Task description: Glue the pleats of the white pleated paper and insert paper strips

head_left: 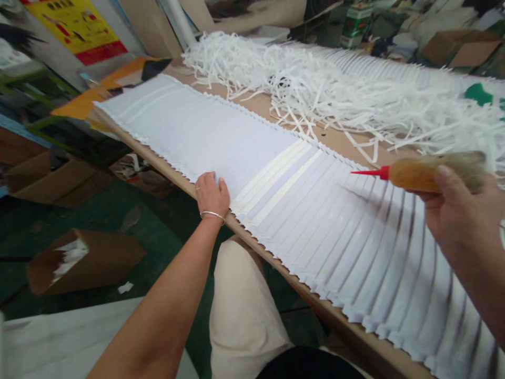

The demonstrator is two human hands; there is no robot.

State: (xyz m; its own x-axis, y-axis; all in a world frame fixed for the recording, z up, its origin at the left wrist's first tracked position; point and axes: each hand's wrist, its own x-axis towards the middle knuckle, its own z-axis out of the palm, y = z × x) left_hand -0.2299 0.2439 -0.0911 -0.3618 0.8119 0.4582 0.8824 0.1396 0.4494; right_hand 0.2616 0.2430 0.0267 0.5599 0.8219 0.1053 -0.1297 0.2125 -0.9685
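My right hand (457, 205) is wrapped round a squeeze glue bottle (418, 171) with amber contents and a red pointed nozzle. The bottle is held above the overlapping white sheets (355, 231), its nozzle pointing left and apart from them. My left hand (212, 196), with a bracelet at the wrist, rests on the near edge of the white sheets, thumb apart from the fingers. Just right of it, several pale cream strips (272, 173) lie across the sheets, side by side. Farther left, the top sheet (221, 131) lies flat and smooth.
A tangled heap of white strips (315, 89) covers the far side of the brown table (256, 108). Below on the left stand cardboard boxes (94, 263) on a green floor. My knee (240, 295) is close to the table's near edge. Yellow-orange material (79, 105) lies at the left end.
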